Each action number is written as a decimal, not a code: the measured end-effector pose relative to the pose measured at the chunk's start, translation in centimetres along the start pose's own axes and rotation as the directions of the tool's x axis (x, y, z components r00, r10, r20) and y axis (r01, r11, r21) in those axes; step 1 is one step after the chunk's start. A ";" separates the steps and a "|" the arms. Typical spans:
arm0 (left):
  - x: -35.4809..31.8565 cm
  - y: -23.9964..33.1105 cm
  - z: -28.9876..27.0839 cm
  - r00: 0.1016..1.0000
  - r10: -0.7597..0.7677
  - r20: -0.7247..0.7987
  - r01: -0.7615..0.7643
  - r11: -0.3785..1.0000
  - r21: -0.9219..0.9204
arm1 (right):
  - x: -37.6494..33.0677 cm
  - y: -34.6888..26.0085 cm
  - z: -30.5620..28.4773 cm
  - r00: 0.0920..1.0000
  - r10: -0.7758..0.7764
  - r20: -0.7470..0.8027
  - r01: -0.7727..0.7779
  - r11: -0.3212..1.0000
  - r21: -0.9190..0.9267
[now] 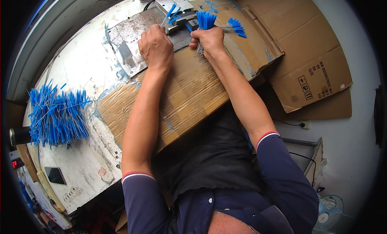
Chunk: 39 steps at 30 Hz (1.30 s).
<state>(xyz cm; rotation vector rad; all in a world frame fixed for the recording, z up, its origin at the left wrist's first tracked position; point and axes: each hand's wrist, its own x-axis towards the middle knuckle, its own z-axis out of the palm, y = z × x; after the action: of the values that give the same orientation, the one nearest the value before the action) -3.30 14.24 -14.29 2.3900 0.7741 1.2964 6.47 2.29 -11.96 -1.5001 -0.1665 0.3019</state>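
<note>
My right hand [209, 38] is closed around a bundle of thin blue-tipped wire brushes [206, 20], with their blue ends up and pale wire stems hanging below the fist. My left hand [156, 48] is closed in a pinch beside a small metal fixture [183, 23]. From its fingertips, thin wire stems with blue brush tips [172, 11] seem to rise; which of them it grips I cannot make out. Another cluster of blue-tipped brushes [236, 27] fans out just right of my right hand, above the cardboard.
A large pile of blue wire brushes [58, 113] lies at the left of the worn white table [102, 153]. Tape-covered cardboard [189, 89] lies under my forearms. A phone [55, 175] rests near the table's left edge. Open carton flaps [310, 77] stand at the right, and a fan [329, 210] at lower right.
</note>
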 end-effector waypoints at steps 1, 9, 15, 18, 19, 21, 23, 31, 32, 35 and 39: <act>0.0 0.0 0.0 1.000 0.009 -0.011 -0.009 1.000 -0.016 | 0.0 0.0 0.1 1.000 -0.006 -0.017 0.006 1.000 0.003; -0.1 0.6 0.1 0.995 0.092 -0.047 -0.097 0.991 -0.097 | 0.3 0.3 -0.4 0.999 0.026 0.036 -0.028 0.998 0.055; -0.3 0.7 -0.2 0.982 0.153 0.115 -0.146 0.987 -0.069 | -0.9 0.0 -1.8 0.990 0.012 0.144 -0.053 0.958 0.283; -0.4 0.8 0.1 0.977 0.161 0.139 -0.156 0.987 -0.047 | -1.0 0.0 -2.1 0.994 0.046 0.099 -0.073 0.951 0.301; -0.5 0.9 0.1 0.977 0.164 0.139 -0.159 0.986 -0.048 | -1.0 0.1 -2.3 0.994 0.051 0.096 -0.078 0.949 0.305; -0.6 0.7 0.2 0.974 0.171 0.151 -0.166 0.985 -0.045 | -1.0 0.3 -2.4 0.994 0.057 0.096 -0.084 0.946 0.312; -0.6 0.7 0.2 0.969 0.176 0.170 -0.172 0.984 -0.043 | -1.3 0.3 -2.8 0.988 0.062 0.144 -0.108 0.937 0.334; -0.4 0.4 0.4 0.954 0.189 0.233 -0.191 0.981 -0.013 | -1.2 0.3 -3.1 0.992 0.081 0.101 -0.116 0.901 0.418; -0.5 0.4 0.5 0.957 0.156 0.243 -0.163 0.987 0.007 | -1.2 0.4 -3.2 0.993 0.078 0.089 -0.109 0.897 0.428; -0.6 0.6 0.2 0.970 0.093 0.225 -0.102 0.994 0.030 | -1.1 0.5 -3.3 0.996 0.066 0.064 -0.088 0.882 0.462; -0.3 1.1 -0.3 0.977 0.086 0.195 -0.069 0.993 -0.093 | -0.9 0.1 -2.6 0.999 0.036 0.025 -0.044 0.855 0.517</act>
<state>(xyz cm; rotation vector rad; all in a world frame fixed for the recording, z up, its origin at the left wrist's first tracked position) -3.39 13.19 -13.76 2.4543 0.5613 1.0735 6.36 -0.43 -12.20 -0.9638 -0.0566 0.3587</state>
